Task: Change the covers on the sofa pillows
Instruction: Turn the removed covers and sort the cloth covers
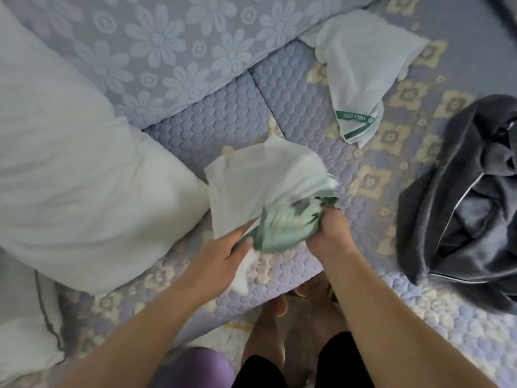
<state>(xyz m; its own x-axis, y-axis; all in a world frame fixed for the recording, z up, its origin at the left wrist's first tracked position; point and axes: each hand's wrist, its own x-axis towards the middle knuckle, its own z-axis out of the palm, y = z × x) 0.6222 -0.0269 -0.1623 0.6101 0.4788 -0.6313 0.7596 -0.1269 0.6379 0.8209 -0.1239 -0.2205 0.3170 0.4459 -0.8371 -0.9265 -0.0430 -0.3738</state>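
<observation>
A white pillow cover with a green band [260, 186] lies bunched on the sofa seat [212, 127] in front of me. My left hand [223, 254] pinches its near edge at the green band. My right hand [330, 233] grips the bunched green end, which is blurred. A bare white pillow [72, 175] lies to the left, touching the cover. A second white cover with a green printed band [361, 71] lies crumpled at the back right of the seat.
A dark grey cover with light piping [470, 203] is heaped on the right of the seat. Another white pillow with a grey seam [25, 326] sits at the lower left. The floral backrest [156, 40] rises behind. My legs stand against the seat's front edge.
</observation>
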